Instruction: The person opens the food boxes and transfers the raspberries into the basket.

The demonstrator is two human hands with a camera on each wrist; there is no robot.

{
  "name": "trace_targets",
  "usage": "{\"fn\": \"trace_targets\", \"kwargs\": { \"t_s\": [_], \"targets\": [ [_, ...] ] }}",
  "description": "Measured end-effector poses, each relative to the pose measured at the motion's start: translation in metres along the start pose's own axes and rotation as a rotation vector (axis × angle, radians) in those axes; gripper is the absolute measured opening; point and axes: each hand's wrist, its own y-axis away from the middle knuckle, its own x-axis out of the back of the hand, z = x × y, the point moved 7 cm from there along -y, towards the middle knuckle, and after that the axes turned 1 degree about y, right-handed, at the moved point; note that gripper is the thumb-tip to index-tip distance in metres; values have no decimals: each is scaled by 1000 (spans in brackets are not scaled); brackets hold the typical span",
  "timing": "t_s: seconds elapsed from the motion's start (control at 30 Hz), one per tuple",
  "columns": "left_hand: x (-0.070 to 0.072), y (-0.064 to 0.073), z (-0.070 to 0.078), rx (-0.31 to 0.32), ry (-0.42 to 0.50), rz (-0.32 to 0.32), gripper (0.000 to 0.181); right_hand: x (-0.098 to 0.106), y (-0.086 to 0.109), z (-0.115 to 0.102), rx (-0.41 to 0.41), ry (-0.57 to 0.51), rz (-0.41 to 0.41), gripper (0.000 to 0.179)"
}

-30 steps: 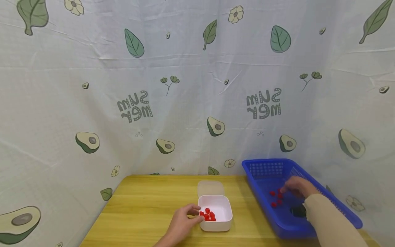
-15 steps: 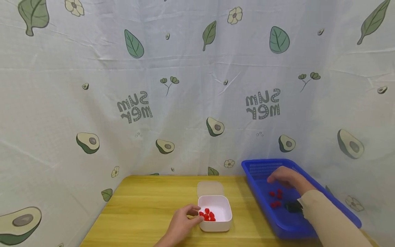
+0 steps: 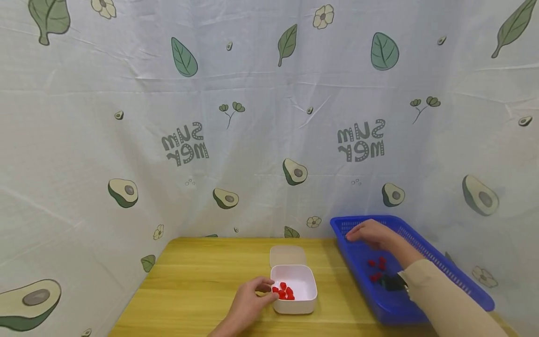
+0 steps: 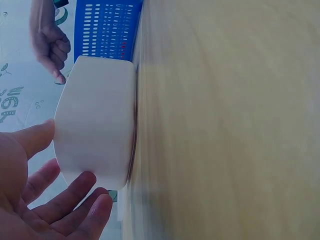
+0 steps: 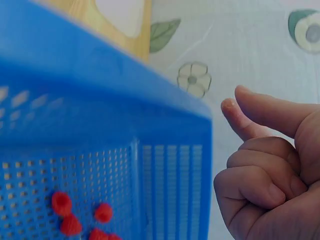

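Note:
In the head view, a small white box (image 3: 300,307) stands on the table, with several red raspberries (image 3: 282,293) in its left front part. My left hand (image 3: 249,299) rests against the box's left side, fingers loosely spread in the left wrist view, thumb tip at the rim. On the right is a blue plastic basket (image 3: 358,276) with several more raspberries (image 3: 375,277) on its floor. My right hand (image 3: 375,234) is over the basket's far left part. Its thumb and index tips come close together, the other fingers (image 5: 255,185) are curled, and nothing shows between them.
A translucent lid (image 3: 288,256) lies directly behind the box. The wooden table (image 3: 202,285) reaches back to a patterned curtain (image 3: 252,93). The basket's raised rim (image 3: 349,267) stands to the right of the box. A dark device (image 3: 393,282) shows under my right wrist.
My right hand has risen from among the raspberries in the basket and moved left and farther back. The left hand and the box have stayed in place.

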Motion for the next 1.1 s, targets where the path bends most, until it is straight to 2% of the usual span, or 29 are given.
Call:
{"fn": "trace_targets", "kwargs": {
  "t_s": [0.23, 0.43, 0.67, 0.93, 1.1],
  "targets": [
    [1, 0, 2, -10, -17, 14, 31, -17, 0, -24, 35, -52, -13, 34],
    [1, -1, 1, -5, -11, 16, 30, -36, -2, -41, 33, -100, -25, 33],
    [0, -1, 2, -3, -11, 12, 31, -58, -2, -54, 48, -58, -27, 27],
    [0, 0, 1, -13, -14, 10, 31, -82, -3, -62, 45, -127, -87, 26],
    [1, 0, 1, -10, -9, 9, 31, -98, -5, -64, 55, -181, -159, 26]
  ]
}}
